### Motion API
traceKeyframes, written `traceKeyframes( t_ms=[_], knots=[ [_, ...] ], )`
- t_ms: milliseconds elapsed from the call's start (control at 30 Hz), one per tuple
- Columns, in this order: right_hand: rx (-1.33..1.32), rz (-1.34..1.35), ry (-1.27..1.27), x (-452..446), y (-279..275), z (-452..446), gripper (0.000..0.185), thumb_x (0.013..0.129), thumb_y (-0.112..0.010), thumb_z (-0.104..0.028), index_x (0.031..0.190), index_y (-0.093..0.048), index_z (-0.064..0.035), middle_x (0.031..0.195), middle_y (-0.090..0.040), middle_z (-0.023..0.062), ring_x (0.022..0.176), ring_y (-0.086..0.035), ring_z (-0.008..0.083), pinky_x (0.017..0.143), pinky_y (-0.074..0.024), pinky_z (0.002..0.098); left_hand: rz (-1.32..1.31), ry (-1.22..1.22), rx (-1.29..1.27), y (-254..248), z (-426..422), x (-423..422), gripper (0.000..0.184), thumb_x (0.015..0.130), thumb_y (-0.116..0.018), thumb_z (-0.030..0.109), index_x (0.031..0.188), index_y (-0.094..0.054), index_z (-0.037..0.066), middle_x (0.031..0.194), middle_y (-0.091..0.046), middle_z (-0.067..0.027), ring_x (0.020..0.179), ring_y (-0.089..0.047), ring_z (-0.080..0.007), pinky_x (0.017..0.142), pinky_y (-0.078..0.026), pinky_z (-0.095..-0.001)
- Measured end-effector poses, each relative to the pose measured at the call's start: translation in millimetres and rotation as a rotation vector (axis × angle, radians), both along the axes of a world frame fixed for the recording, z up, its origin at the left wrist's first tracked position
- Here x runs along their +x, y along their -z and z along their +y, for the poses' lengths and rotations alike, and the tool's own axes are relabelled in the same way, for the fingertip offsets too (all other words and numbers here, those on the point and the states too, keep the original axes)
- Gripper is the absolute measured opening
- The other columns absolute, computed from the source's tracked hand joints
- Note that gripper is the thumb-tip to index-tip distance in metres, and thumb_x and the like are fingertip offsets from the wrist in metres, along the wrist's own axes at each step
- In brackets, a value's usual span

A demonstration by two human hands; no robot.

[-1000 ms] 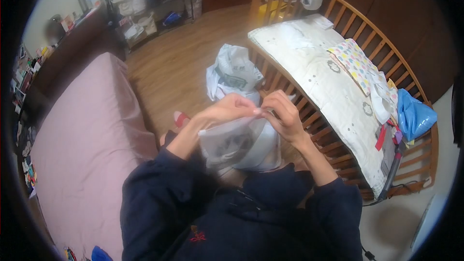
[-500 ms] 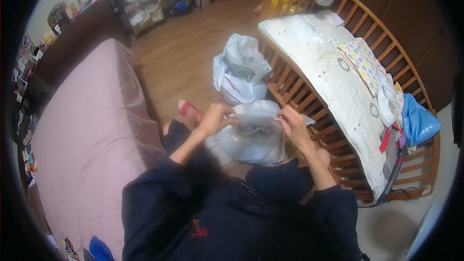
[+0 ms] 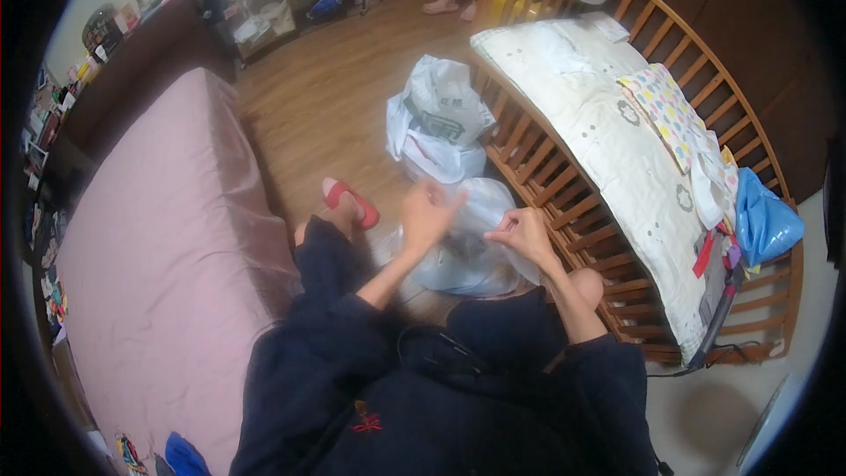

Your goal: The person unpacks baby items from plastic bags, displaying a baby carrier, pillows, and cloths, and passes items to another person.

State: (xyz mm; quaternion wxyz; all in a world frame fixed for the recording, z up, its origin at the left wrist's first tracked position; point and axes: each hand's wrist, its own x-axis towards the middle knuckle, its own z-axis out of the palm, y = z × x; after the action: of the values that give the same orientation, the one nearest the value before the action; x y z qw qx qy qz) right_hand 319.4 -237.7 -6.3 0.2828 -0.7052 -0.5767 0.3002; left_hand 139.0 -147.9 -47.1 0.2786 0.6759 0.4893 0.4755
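A translucent white plastic bag (image 3: 471,278) sits on the floor between my knees, with contents I cannot make out. My right hand (image 3: 526,236) is closed in a pinch on the bag's upper edge at its right side. Over the left part of the bag is my left hand (image 3: 425,219), blurred by motion; its fingers look apart and nothing shows in them. Just beyond stands a fuller white plastic bag (image 3: 441,115) with green print, beside the crib.
A wooden crib (image 3: 564,185) with a white quilt (image 3: 573,79) runs along my right. On it lie a dotted cloth (image 3: 661,110) and a blue bag (image 3: 765,220). A pink-covered bed (image 3: 167,238) is at my left. Another person's pink shoes (image 3: 441,5) show at the far end.
My left hand has come off the bag's rim and shifted right and slightly up. My right hand has moved slightly left and down. A person's feet have appeared at the back.
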Motion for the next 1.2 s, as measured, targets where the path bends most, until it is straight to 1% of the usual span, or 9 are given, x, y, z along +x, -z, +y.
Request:
traceKeyframes(
  t_ms=[167,233,367,433,567,600,900,1000,1200],
  knots=[
    [0.024,0.278,0.050,-8,26,4,0.021,0.071,-0.078,-0.008,0.064,-0.060,0.0003,0.055,-0.059,0.0033,0.051,-0.055,0.0064,0.050,-0.0426,0.0238,0.173,0.205,-0.378,37,-19,2,0.027,0.075,-0.074,0.026,0.072,-0.064,0.002,0.064,-0.065,-0.0141,0.061,-0.064,-0.0280,0.058,-0.049,-0.0378],
    [0.073,0.348,0.113,-3,20,5,0.021,0.071,-0.077,-0.007,0.065,-0.059,0.0007,0.055,-0.058,0.0028,0.051,-0.054,0.0064,0.049,-0.0420,0.0242,-0.180,0.346,-0.530,37,-17,-10,0.026,0.074,-0.073,0.025,0.071,-0.064,0.001,0.058,-0.062,-0.0143,0.057,-0.063,-0.0286,0.056,-0.049,-0.0375],
    [0.454,-0.155,0.333,6,-7,10,0.013,0.070,-0.071,-0.004,0.075,-0.061,-0.0006,0.070,-0.059,0.0109,0.069,-0.061,0.0199,0.060,-0.0467,0.0315,0.095,0.430,-0.220,-15,-25,-28,0.015,0.070,-0.070,0.012,0.077,-0.064,0.001,0.066,-0.062,-0.0153,0.064,-0.064,-0.0269,0.060,-0.049,-0.0345],
    [0.958,-0.583,-0.156,-5,-10,14,0.015,0.069,-0.069,-0.003,0.081,-0.060,-0.0007,0.071,-0.057,0.0125,0.070,-0.060,0.0268,0.064,-0.0483,0.0374,0.116,0.462,-0.103,-25,-24,-18,0.014,0.074,-0.069,0.009,0.083,-0.060,0.001,0.065,-0.061,-0.0116,0.060,-0.062,-0.0204,0.056,-0.046,-0.0319],
    [0.060,-0.081,-0.218,-9,-1,32,0.029,0.075,-0.067,-0.006,0.102,-0.062,0.0014,0.097,-0.062,0.0190,0.091,-0.059,0.0358,0.084,-0.0483,0.0370,0.056,0.544,0.041,-27,-19,11,0.022,0.080,-0.064,0.009,0.099,-0.058,0.003,0.067,-0.057,-0.0135,0.062,-0.057,-0.0298,0.057,-0.043,-0.0386],
    [-0.263,-0.417,-0.297,-1,-12,45,0.042,0.076,-0.069,-0.009,0.115,-0.058,0.0007,0.109,-0.062,0.0182,0.099,-0.060,0.0325,0.088,-0.0476,0.0354,0.027,0.582,0.073,-34,-22,15,0.022,0.081,-0.063,0.009,0.101,-0.057,0.003,0.070,-0.059,-0.0144,0.065,-0.059,-0.0305,0.059,-0.044,-0.0385],
    [-0.010,0.097,-0.187,12,42,34,0.043,0.077,-0.070,-0.014,0.116,-0.057,0.0016,0.113,-0.061,0.0158,0.103,-0.059,0.0270,0.089,-0.0469,0.0359,0.021,0.902,0.088,-54,-55,44,0.025,0.088,-0.058,0.011,0.111,-0.056,0.003,0.097,-0.064,-0.0177,0.089,-0.063,-0.0317,0.077,-0.049,-0.0377],
    [0.079,0.308,-0.123,21,62,30,0.044,0.078,-0.070,-0.016,0.116,-0.057,0.0019,0.114,-0.061,0.0149,0.105,-0.059,0.0249,0.089,-0.0466,0.0361,-0.253,0.830,-0.051,-66,-45,12,0.055,0.082,-0.069,0.021,0.130,-0.046,0.005,0.128,-0.053,-0.0158,0.116,-0.053,-0.0269,0.098,-0.041,-0.0363],
    [-0.198,0.933,0.174,59,13,5,0.041,0.082,-0.066,-0.024,0.114,-0.059,-0.0003,0.111,-0.060,0.0110,0.103,-0.058,0.0152,0.089,-0.0477,0.0298,0.329,0.578,0.182,-20,41,-46,0.092,0.068,-0.079,0.042,0.142,-0.033,0.011,0.142,-0.037,-0.0160,0.132,-0.033,-0.0341,0.110,-0.022,-0.0477]
  ],
)
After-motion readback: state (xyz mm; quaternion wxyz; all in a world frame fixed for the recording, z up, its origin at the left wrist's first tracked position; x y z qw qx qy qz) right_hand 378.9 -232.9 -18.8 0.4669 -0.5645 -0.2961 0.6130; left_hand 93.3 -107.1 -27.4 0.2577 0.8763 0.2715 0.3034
